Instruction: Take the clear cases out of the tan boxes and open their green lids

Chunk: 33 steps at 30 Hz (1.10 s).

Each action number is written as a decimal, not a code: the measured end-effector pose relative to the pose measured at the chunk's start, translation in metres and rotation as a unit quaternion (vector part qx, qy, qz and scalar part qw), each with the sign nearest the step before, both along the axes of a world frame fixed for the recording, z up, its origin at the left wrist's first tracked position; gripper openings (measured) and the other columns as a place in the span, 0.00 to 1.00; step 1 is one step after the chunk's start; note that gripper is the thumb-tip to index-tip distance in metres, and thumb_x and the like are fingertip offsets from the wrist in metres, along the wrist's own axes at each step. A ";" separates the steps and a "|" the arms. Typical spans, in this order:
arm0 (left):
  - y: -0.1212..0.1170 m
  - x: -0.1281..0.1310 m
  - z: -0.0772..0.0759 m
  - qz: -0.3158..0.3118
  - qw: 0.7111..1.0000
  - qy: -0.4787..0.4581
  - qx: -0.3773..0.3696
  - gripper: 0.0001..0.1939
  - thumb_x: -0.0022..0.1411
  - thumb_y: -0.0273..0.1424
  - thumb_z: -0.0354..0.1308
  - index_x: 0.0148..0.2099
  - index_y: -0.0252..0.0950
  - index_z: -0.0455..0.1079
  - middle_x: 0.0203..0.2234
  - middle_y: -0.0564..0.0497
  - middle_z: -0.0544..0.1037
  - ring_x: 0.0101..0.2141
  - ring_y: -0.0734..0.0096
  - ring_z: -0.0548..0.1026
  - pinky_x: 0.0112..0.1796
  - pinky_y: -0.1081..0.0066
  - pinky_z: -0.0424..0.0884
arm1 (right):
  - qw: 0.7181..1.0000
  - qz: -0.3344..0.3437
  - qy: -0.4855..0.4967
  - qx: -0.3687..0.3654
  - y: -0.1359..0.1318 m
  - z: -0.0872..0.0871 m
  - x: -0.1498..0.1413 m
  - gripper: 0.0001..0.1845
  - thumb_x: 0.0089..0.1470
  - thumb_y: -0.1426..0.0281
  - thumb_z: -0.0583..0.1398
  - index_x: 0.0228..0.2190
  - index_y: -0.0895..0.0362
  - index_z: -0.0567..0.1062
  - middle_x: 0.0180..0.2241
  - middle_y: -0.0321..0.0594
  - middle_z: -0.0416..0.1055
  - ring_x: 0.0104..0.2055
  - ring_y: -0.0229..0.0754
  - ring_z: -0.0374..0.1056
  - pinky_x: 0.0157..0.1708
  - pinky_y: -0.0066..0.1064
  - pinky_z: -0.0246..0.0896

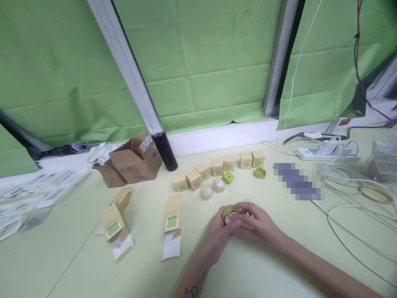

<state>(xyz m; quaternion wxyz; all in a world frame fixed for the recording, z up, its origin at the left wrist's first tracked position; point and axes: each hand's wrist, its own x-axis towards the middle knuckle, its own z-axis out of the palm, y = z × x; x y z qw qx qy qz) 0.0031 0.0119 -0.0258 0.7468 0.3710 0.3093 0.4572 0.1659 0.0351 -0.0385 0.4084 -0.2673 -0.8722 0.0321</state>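
- From my distant seat I see two bare hands: the left hand (221, 227) lies up the arm from the tattoo, and the right hand (262, 223) lies to the right of and beyond it.
- The tattoo (194, 289) is my landmark: thin dark linework on the left forearm (201, 261), below the wrist, near the bottom edge of my view.
- I make out a small angular ring in its middle, much like a drawn hexagon.
- A thin, bent line runs from the ring towards the wrist.
- Short strokes sit on the ring's other side; they are too small for me to read.
- Off to the right of the tattoo, I see the right forearm (313, 260), long, slim and bare out to my view's edge.
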 end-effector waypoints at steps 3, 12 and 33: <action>-0.002 -0.001 0.003 -0.005 1.000 0.026 -0.002 0.20 0.50 0.35 0.67 0.43 0.35 0.67 0.33 0.52 0.70 0.29 0.78 0.64 0.30 0.75 0.58 | 0.991 0.036 0.051 -0.119 -0.002 0.003 -0.001 0.18 0.56 0.64 0.61 0.48 0.50 0.68 0.42 0.44 0.70 0.41 0.44 0.70 0.35 0.33 0.70; -0.001 -0.002 -0.001 0.036 0.995 0.089 0.015 0.20 0.49 0.36 0.65 0.42 0.37 0.62 0.31 0.54 0.70 0.23 0.82 0.59 0.24 0.76 0.52 | 0.976 0.086 0.045 -0.193 -0.003 0.021 0.004 0.24 0.50 0.80 0.55 0.49 0.51 0.64 0.45 0.45 0.67 0.40 0.42 0.69 0.38 0.35 0.69; -0.006 0.013 -0.014 0.079 0.968 0.207 0.122 0.20 0.55 0.48 0.57 0.41 0.40 0.61 0.13 0.62 0.62 0.11 0.80 0.56 0.13 0.77 0.50 | 0.997 -0.042 -0.021 0.055 -0.008 0.000 0.000 0.08 0.47 0.76 0.55 0.31 0.53 0.66 0.36 0.43 0.74 0.27 0.40 0.72 0.19 0.27 0.62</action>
